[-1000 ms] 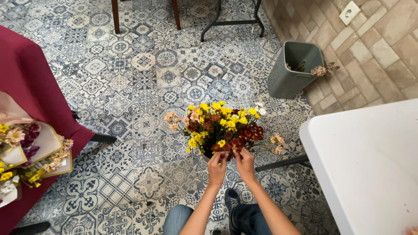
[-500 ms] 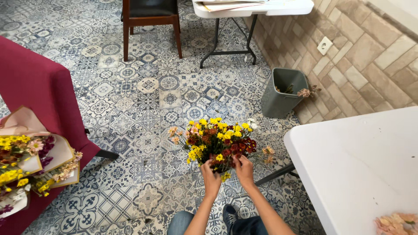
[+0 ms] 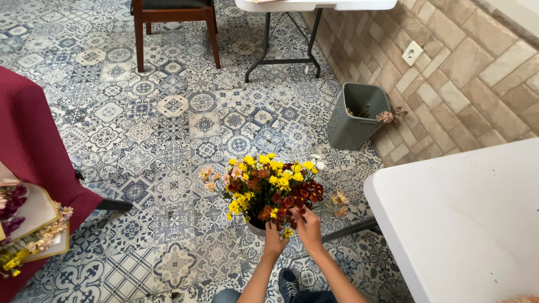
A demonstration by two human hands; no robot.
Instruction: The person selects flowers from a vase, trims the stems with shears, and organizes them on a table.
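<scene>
Both hands reach into the near side of a bunch of flowers [image 3: 269, 188] that stands on the patterned tile floor [image 3: 168, 123]. Left hand [image 3: 274, 242] is mostly hidden under the blossoms, close to the rim of the pot [image 3: 256, 227], and I cannot tell if it grips something or only touches it. Right hand [image 3: 307, 223] is a little higher, with its fingers bent into the dark red flowers; if they pinch a stem or not is also hard to make out. Only a small pale part of the pot shows below the flowers, the rest is covered.

The bunch is yellow, dark red, orange and pale pink, and it lies directly in front of the hands, touching them.

To the right a white table [image 3: 466, 224] is cut off by the frame edge. A grey bin [image 3: 353, 120] stands near the brick wall [image 3: 466, 73], with some dry stems inside that are too small to tell clearly. On the left a dark red cloth [image 3: 33, 146] and another wrapped bouquet [image 3: 25, 224] are only partly in view.
</scene>
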